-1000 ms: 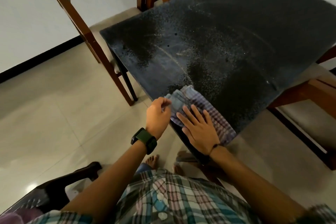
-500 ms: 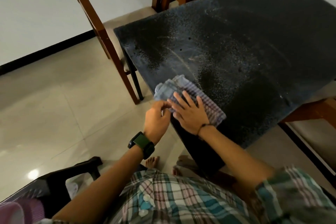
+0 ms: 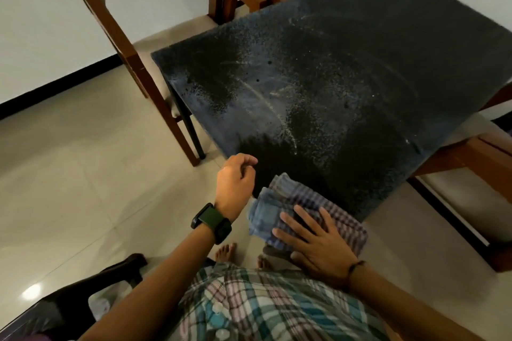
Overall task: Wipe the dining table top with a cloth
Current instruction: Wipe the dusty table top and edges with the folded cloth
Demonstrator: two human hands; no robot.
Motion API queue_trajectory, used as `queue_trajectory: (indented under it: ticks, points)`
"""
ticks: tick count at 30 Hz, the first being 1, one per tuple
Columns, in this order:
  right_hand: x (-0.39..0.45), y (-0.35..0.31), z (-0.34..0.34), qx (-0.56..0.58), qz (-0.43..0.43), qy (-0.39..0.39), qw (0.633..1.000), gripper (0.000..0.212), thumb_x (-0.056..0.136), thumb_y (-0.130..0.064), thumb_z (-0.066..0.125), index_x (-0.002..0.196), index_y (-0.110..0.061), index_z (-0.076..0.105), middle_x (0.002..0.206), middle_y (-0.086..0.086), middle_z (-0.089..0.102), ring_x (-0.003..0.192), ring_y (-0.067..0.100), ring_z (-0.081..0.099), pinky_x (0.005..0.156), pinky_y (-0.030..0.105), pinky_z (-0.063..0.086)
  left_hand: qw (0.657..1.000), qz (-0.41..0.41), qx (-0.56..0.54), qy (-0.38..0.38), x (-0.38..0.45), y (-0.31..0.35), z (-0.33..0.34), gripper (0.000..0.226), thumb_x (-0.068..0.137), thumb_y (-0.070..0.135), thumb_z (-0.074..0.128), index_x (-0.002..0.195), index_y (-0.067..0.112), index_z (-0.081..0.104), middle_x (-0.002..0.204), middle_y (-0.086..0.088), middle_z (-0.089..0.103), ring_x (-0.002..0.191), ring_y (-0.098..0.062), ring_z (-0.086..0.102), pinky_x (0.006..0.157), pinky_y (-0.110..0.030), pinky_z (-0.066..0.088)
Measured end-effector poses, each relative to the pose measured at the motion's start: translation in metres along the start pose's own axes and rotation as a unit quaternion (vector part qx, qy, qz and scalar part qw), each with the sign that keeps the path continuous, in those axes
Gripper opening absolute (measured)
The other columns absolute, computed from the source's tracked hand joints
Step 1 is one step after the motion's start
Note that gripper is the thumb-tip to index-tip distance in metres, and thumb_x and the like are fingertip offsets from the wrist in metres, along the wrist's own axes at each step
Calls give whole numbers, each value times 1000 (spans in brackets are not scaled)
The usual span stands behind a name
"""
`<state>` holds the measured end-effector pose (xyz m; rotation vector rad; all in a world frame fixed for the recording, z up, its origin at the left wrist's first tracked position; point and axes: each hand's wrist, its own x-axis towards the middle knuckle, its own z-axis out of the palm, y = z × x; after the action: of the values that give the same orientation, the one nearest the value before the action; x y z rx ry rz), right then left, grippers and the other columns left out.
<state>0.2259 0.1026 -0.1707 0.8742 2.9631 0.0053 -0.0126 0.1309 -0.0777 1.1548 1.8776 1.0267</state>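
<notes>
1. Right hand (image 3: 318, 246) lies flat, fingers spread straight, pressing the folded checked cloth (image 3: 302, 207); palm down, nothing clenched.
2. The cloth sits on the near corner of the dark table top (image 3: 346, 77), and I see its near edge overhanging the rim.
3. Left hand (image 3: 235, 183) hovers just beside the cloth at the table's left edge, fingers loosely curled, holding nothing. A dark watch (image 3: 211, 223) sits on that wrist.
4. Table surface shows pale dusty speckles and streaks.
5. Wooden chair (image 3: 133, 44) stands at the table's far-left end; another chair seat (image 3: 471, 194) at right.
</notes>
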Motion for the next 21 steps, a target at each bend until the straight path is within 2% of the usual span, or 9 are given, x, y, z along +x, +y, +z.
queue_trajectory:
  ticks: [2, 6, 8, 10, 12, 15, 17, 18, 21]
  points:
    - [28, 5, -4, 11, 5, -9, 1000, 50, 98, -50, 11, 147, -41, 9, 158, -10, -1, 144, 21, 4, 107, 56, 6, 1000, 15, 12, -10, -1, 0, 0, 21, 89, 5, 43, 98, 11, 61, 97, 0, 57, 87, -14, 54, 72, -21, 45]
    - [109, 28, -16, 50, 89, -80, 992, 54, 90, -49, 24, 143, -37, 28, 152, -4, 30, 141, 21, 20, 103, 66, 24, 999, 28, 18, -6, 2, 1, 1, 22, 87, 2, 44, 97, 8, 63, 100, -7, 62, 85, -14, 55, 69, -13, 42]
    - [148, 46, -25, 64, 131, -93, 985, 57, 91, -50, 18, 145, -37, 25, 155, -4, 22, 144, 23, 15, 105, 68, 17, 999, 30, 25, -2, 2, 2, 1, 23, 86, 1, 45, 97, 8, 64, 100, -7, 64, 85, -14, 54, 66, -10, 39]
    - [173, 64, -30, 81, 190, -96, 974, 53, 96, -49, 17, 148, -39, 10, 158, -6, 3, 145, 23, -2, 110, 65, 3, 999, 28, 23, -13, 1, 4, 3, 25, 86, 2, 45, 100, 9, 64, 102, -5, 64, 87, -15, 55, 73, -18, 42]
    - [178, 65, -30, 102, 225, -111, 963, 52, 99, -47, 18, 147, -40, 0, 158, -8, -7, 144, 23, -12, 109, 62, -6, 999, 29, 18, -22, 0, 6, 3, 25, 87, 2, 44, 101, 10, 63, 99, -3, 63, 85, -16, 55, 73, -23, 43]
    - [140, 33, -28, 76, 186, -99, 975, 57, 93, -51, 5, 147, -36, -3, 159, -5, -2, 145, 27, -5, 108, 66, 1, 999, 38, 2, -19, 3, 4, 4, 24, 86, 2, 44, 99, 9, 63, 99, -4, 63, 85, -17, 56, 72, -22, 43]
    - [92, 1, -24, 48, 147, -74, 985, 58, 93, -48, 10, 148, -33, 11, 157, -2, 16, 143, 29, 15, 105, 68, 16, 999, 22, -19, -31, 5, 4, 7, 23, 88, 4, 43, 100, 9, 62, 103, -7, 62, 84, -16, 56, 72, -23, 45]
    - [67, -11, -18, 47, 126, -59, 989, 53, 96, -46, 13, 147, -34, 16, 156, -2, 20, 142, 28, 19, 104, 65, 16, 999, 13, -21, -36, 6, 4, 8, 23, 90, 6, 42, 102, 10, 61, 105, -6, 61, 83, -12, 55, 71, -19, 45]
    - [25, -10, -7, 46, 76, -64, 994, 49, 99, -48, 11, 147, -41, 8, 158, -10, 3, 143, 23, 8, 106, 57, 5, 999, 6, -14, -44, 8, 5, 13, 24, 91, 8, 41, 104, 12, 60, 104, 0, 58, 78, -2, 52, 63, -6, 42]
